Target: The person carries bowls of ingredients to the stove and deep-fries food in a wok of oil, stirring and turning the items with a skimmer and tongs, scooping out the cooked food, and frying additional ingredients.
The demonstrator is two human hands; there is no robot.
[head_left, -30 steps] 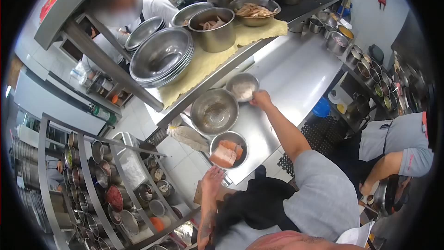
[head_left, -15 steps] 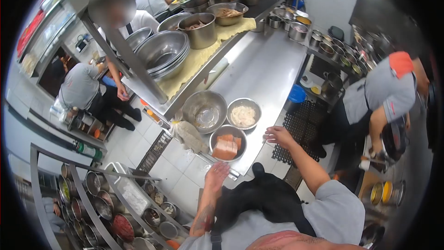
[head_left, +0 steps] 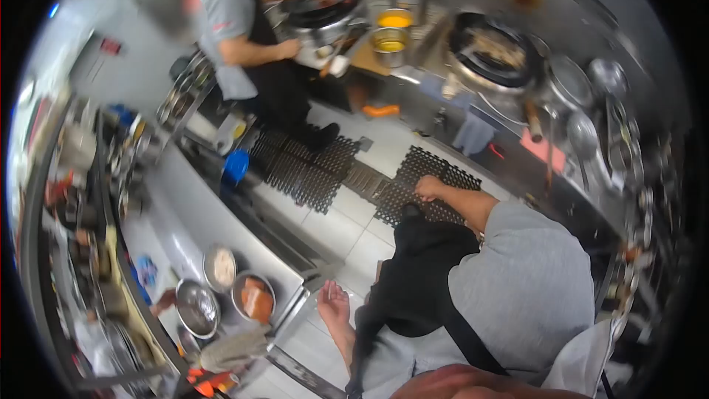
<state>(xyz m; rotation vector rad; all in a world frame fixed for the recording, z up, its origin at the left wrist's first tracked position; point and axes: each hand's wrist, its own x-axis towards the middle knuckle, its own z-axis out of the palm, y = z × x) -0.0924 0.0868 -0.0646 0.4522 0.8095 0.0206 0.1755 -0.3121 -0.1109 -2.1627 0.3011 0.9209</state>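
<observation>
My left hand hangs beside the corner of the steel counter, fingers loosely bent and apart, holding nothing. Further right, my right hand is held over the floor with its fingers curled in and nothing visible in them. Nearest my left hand on the counter is a steel bowl of orange salmon pieces. Beside it stand a smaller bowl of pale food and a nearly bare steel bowl. A greyish cloth-like bundle lies by the counter's end.
A co-worker stands at the stove with a covered wok. Another wok with food sits on the range at right, near ladles. Black perforated mats cover part of the tiled floor. A blue container stands by the counter.
My body and view have turned right, toward the stove. The counter and its bowls now lie at lower left. My right hand has gone from spread fingers to curled ones.
</observation>
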